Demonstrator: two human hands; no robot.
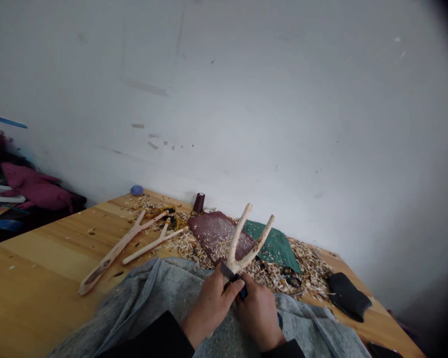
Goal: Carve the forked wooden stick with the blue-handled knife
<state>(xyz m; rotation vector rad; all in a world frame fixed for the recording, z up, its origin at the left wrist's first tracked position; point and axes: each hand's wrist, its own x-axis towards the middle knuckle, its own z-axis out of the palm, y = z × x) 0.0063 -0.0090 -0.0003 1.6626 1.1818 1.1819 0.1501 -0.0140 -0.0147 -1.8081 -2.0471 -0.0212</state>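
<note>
A peeled, Y-shaped forked stick (243,243) stands with its two prongs pointing up and away from me. My left hand (210,303) is closed around its lower stem, which is mostly hidden by the fingers. In my right hand (259,311) is a knife (229,273); its dark blade lies across the stick just below the fork. The left thumb reaches over to the knife near its handle, close to the right fingers. Both hands are above a grey cloth (164,283) covered in small shavings.
Two other forked sticks, one larger (114,251) and one smaller (153,244), lie on the wooden table (33,268). Shavings surround a maroon sheet (212,228) and a green sheet (278,246). A thread spool (199,203) stands by the wall; a black flat object (347,296) lies right.
</note>
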